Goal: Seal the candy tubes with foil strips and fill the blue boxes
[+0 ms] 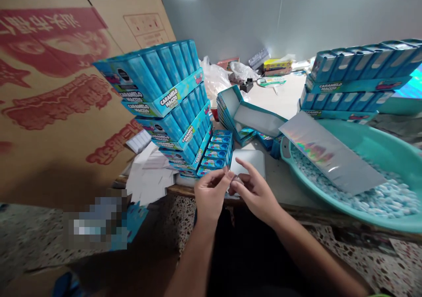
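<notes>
A huge brown cardboard carton with red printing point(59, 112) rose just left of the landmark, a tall stack of blue, white-lettered candy display boxes point(178, 99). Under that stack, a pale tabletop point(286, 99) stretched off to its right. A wide turquoise plastic basin point(329, 213) of small pale-blue and white pieces stood well to the stack's right, and behind the basin, also right of the stack, was a shorter pile of similar blue boxes point(356, 79). A shiny silver rectangular sheet point(332, 154) lay across the basin, right of the stack. Blue open cardboard trays with pale insides point(257, 119) leaned beyond the stack's right side, while loose white papers point(148, 169) lay below its left side.

Just in front of the stack's right corner, the left hand point(211, 191) and right hand point(255, 193) were together, fingertips pinched on a small item point(235, 179), too hidden to identify. The right index finger stuck out free.
</notes>
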Motion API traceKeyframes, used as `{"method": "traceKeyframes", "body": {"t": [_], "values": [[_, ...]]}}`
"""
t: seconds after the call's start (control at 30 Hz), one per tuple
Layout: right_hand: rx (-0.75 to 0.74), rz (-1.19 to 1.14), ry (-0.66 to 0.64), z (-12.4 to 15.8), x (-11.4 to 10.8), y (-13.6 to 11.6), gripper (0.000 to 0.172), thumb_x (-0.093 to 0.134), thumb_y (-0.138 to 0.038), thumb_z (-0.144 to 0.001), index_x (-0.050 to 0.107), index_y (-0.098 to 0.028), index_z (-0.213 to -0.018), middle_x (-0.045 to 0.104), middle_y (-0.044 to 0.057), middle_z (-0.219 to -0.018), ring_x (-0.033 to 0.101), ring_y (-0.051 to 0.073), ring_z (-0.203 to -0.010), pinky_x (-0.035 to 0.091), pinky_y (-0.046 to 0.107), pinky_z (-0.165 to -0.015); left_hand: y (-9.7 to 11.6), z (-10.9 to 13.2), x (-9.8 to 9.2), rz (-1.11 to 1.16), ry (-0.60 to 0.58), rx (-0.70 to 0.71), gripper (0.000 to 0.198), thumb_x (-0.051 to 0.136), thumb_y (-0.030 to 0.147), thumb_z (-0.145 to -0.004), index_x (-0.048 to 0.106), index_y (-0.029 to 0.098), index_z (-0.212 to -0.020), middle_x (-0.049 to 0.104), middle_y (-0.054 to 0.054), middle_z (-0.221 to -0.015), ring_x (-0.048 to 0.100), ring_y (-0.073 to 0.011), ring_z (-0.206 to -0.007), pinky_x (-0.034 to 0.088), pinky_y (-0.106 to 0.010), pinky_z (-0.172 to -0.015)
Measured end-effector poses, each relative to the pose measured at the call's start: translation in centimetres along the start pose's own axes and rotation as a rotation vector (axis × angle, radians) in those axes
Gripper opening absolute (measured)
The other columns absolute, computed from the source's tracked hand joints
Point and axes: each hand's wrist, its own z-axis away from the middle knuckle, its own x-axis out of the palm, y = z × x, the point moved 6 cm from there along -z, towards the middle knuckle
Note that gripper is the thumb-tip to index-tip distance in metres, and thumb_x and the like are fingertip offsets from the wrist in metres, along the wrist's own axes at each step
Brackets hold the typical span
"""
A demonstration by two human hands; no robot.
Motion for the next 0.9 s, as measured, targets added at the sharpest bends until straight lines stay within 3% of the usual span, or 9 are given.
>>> {"method": "traceKeyframes", "body": {"t": [0.1, 0.27, 0.43, 0.53, 0.7, 0.9], "values": [[-0.053, 0.003, 0.047, -0.6, 0.3, 0.0, 0.052, 0.051, -0.029, -0.099, 0.034, -0.019, -0.148, 0.06, -0.002, -0.074, 0.06, 0.014, -0.069, 0.047, 0.026, -0.065, 0.1, -0.6, -0.2, -0.008, 0.044, -0.006, 0.027, 0.08, 0.041, -0.072, 0.074, 0.016, -0.079, 0.071, -0.001, -0.066, 0.064, -0.0123, -0.059, 0.051, -0.021, -0.057], [-0.074, 0.15, -0.111, -2.2, -0.2, -0.6, 0.056, 0.052, -0.024, -0.097, 0.033, -0.022, -0.15, 0.06, -0.003, -0.074, 0.055, 0.013, -0.065, 0.043, 0.026, -0.063, 1.0, -1.9, -1.0, -0.115, 0.064, 0.056, 0.025, 0.076, 0.039, -0.074, 0.067, 0.017, -0.077, 0.071, -0.001, -0.069, 0.066, -0.0133, -0.061, 0.052, -0.023, -0.061], [0.045, -0.039, -0.12, -5.3, -0.6, 0.9, 0.056, 0.051, -0.021, -0.09, 0.038, -0.021, -0.145, 0.054, -0.006, -0.064, 0.05, 0.013, -0.058, 0.041, 0.026, -0.058, 2.5, -3.7, -1.6, -0.457, 0.106, 0.194, 0.033, 0.076, 0.036, -0.077, 0.064, 0.019, -0.102, 0.075, -0.001, -0.077, 0.072, -0.0177, -0.075, 0.053, -0.026, -0.069], [0.15, -0.139, -0.081, -6.9, -0.5, 2.7, 0.059, 0.051, -0.019, -0.085, 0.039, -0.018, -0.143, 0.05, -0.009, -0.057, 0.047, 0.013, -0.053, 0.039, 0.025, -0.055, 2.4, -4.6, -1.2, -0.647, 0.061, 0.271, 0.023, 0.066, 0.037, -0.087, 0.067, 0.021, -0.103, 0.077, -0.004, -0.087, 0.074, -0.02, -0.081, 0.053, -0.028, -0.068], [0.285, -0.186, -0.057, -7.7, -0.1, 5.0, 0.063, 0.052, -0.015, -0.079, 0.038, -0.016, -0.14, 0.047, -0.011, -0.051, 0.042, 0.012, -0.044, 0.035, 0.022, -0.047, 1.3, -4.8, -0.4, -0.952, 0.06, 0.475, 0.025, 0.055, 0.026, -0.094, 0.075, 0.022, -0.108, 0.079, -0.009, -0.1, 0.073, -0.0263, -0.092, 0.056, -0.039, -0.084], [0.351, -0.204, -0.01, -8.0, 0.3, 6.2, 0.067, 0.056, -0.014, -0.075, 0.041, -0.018, -0.14, 0.044, -0.013, -0.048, 0.035, 0.009, -0.04, 0.026, 0.017, -0.04, 0.2, -4.9, -0.7, -0.928, 0.081, 0.469, 0.029, 0.055, 0.022, -0.093, 0.074, 0.018, -0.113, 0.077, -0.01, -0.11, 0.072, -0.0258, -0.101, 0.056, -0.038, -0.092]]}}
